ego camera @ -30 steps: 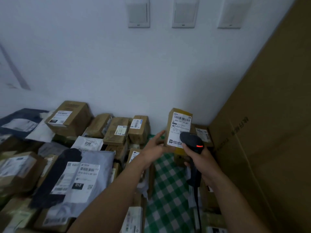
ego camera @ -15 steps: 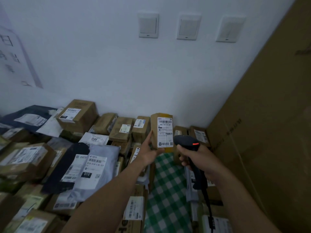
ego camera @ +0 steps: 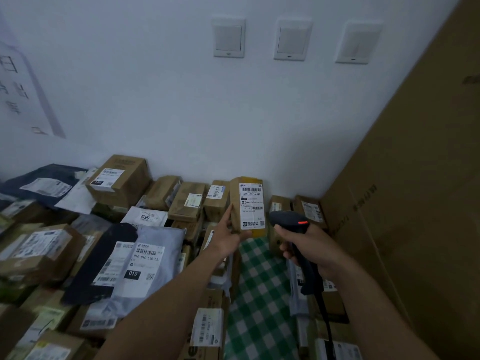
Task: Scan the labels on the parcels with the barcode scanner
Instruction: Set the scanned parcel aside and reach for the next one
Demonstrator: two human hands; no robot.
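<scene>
Both hands are raised in front of me. My left hand [ego camera: 228,237] holds a small brown parcel [ego camera: 235,203] upright. Its fingers lie up the parcel's left side and its thumb pinches the lower front edge, so the white shipping label [ego camera: 252,206] faces me. My right hand [ego camera: 311,248] is wrapped tight round the grip of a black barcode scanner [ego camera: 288,219]. The scanner's head sits just right of the parcel, level with the label's lower half, and I cannot tell whether the two touch. A red light glows on top of the head, and the scanner's cable [ego camera: 328,331] hangs down under my right wrist.

Between and below my hands lies a green checked cloth [ego camera: 259,294]. Left of my left forearm is a heap of parcels, with a grey poly mailer [ego camera: 166,237] marked 010 nearest. Beyond my left hand, brown cartons [ego camera: 187,201] line the wall. A tall cardboard box [ego camera: 415,203] stands right of my right hand.
</scene>
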